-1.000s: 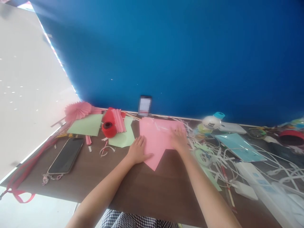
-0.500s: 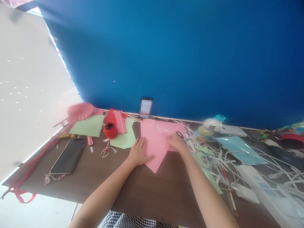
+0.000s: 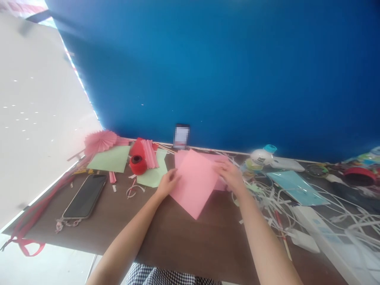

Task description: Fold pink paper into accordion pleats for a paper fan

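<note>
A pink sheet of paper (image 3: 194, 182) is lifted off the brown table (image 3: 178, 237), turned like a diamond with one corner pointing toward me. My left hand (image 3: 167, 183) pinches its left corner. My right hand (image 3: 230, 174) grips its right corner. More pink paper (image 3: 219, 184) lies flat on the table beneath and behind the lifted sheet.
A black phone (image 3: 84, 196) lies at the left. Green sheets (image 3: 110, 159), a red tape roll (image 3: 136, 162), folded pink fans (image 3: 101, 141) and a red ribbon (image 3: 26, 241) sit left. White paper strips, cables, a glue bottle (image 3: 263, 155) and a teal sheet (image 3: 297, 187) crowd the right. A blue wall stands behind.
Both hands lay flat on the pink sheet on the table. Now they have closed on its left and right corners and raised it off the table.
</note>
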`<state>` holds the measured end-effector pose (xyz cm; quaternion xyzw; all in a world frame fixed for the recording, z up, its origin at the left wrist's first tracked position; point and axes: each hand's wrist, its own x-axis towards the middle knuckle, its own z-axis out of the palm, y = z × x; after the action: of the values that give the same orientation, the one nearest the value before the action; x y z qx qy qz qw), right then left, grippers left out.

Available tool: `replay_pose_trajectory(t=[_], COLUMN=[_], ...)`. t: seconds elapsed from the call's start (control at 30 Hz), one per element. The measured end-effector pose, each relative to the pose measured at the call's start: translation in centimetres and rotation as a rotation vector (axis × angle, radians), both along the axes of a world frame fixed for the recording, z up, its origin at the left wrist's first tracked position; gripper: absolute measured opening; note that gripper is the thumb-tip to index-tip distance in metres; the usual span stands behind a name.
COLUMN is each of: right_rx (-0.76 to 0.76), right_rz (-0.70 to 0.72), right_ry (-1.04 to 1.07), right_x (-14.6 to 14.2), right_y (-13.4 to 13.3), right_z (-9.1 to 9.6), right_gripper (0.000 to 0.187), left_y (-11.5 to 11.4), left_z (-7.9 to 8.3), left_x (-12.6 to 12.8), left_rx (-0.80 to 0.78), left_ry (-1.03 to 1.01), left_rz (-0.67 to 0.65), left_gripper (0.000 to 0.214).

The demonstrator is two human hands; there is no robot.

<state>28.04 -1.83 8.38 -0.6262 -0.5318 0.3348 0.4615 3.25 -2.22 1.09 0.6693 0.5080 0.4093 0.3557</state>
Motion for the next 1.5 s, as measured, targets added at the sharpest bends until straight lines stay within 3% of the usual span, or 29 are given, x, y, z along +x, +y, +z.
replay_pose_trajectory(t=[0.07, 0.17, 0.3, 0.4, 0.5, 0.57, 0.67, 0.77, 0.83, 0.9, 1.03, 1.13, 1.27, 1.4, 1.5], right_rx=[0.011, -0.049, -0.019, 0.041, 0.049, 0.063, -0.127, -0.288, -0.323, -0.343, -0.383, -0.436, -0.481, -0.333, -0.259], right_rz=[-0.024, 0.037, -0.146, -0.161, -0.116, -0.178, -0.171, -0.095, -0.078, -0.08, -0.106, -0.099, -0.05, -0.141, -0.156], right_ry=[0.15, 0.356, 0.32, 0.024, -0.4, -0.622, -0.844, -0.972, -1.025, -1.073, -1.137, -1.107, -0.997, -0.823, -0.581], right_x=[0.1, 0.1, -0.6, -0.9, 0.3, 1.9, 4.2, 5.2, 5.0, 4.5, 3.8, 3.8, 4.1, 4.2, 4.1], right_y=[-0.1, -0.2, -0.5, -0.8, -1.1, -1.3, -1.7, -2.2, -2.5, -2.5, -1.9, -1.0, -0.1, 0.4, 0.7], right_z=[-0.5, -2.5, -5.1, -5.7, -5.1, -4.4, -3.6, -3.5, -3.6, -3.7, -3.8, -3.5, -2.8, -2.2, -1.8], right_gripper=[0.038, 0.033, 0.027, 0.028, 0.03, 0.031, 0.025, 0.015, 0.017, 0.023, 0.026, 0.033, 0.036, 0.035, 0.027], left_y=[0.0, -0.3, -0.6, -0.5, -0.3, -0.3, -0.5, -0.8, -1.2, -1.7, -3.0, -3.7, -4.3, -4.6, -4.4], left_z=[0.4, 0.7, 0.9, 0.5, 0.0, -0.1, 0.3, 1.0, 1.2, 1.0, 0.4, 0.0, -0.1, 0.3, 0.6], left_x=[-0.2, -0.2, -0.1, -0.2, -0.3, -0.2, -0.2, -0.1, 0.1, 0.6, 2.0, 2.7, 3.1, 3.4, 3.6], left_rx=[-0.019, 0.021, 0.028, 0.022, 0.034, 0.018, 0.096, 0.356, 0.482, 0.531, 0.52, 0.473, 0.447, 0.457, 0.459], left_ry=[-0.081, -0.116, -0.063, -0.003, 0.113, 0.222, 0.403, 0.517, 0.549, 0.582, 0.658, 0.683, 0.716, 0.716, 0.711], left_rz=[-0.05, -0.014, -0.054, -0.035, 0.078, 0.125, 0.204, 0.304, 0.233, 0.045, -0.38, -0.531, -0.511, -0.448, -0.362], left_gripper=[0.036, 0.033, 0.031, 0.033, 0.036, 0.037, 0.033, 0.044, 0.047, 0.045, 0.053, 0.055, 0.052, 0.045, 0.039])
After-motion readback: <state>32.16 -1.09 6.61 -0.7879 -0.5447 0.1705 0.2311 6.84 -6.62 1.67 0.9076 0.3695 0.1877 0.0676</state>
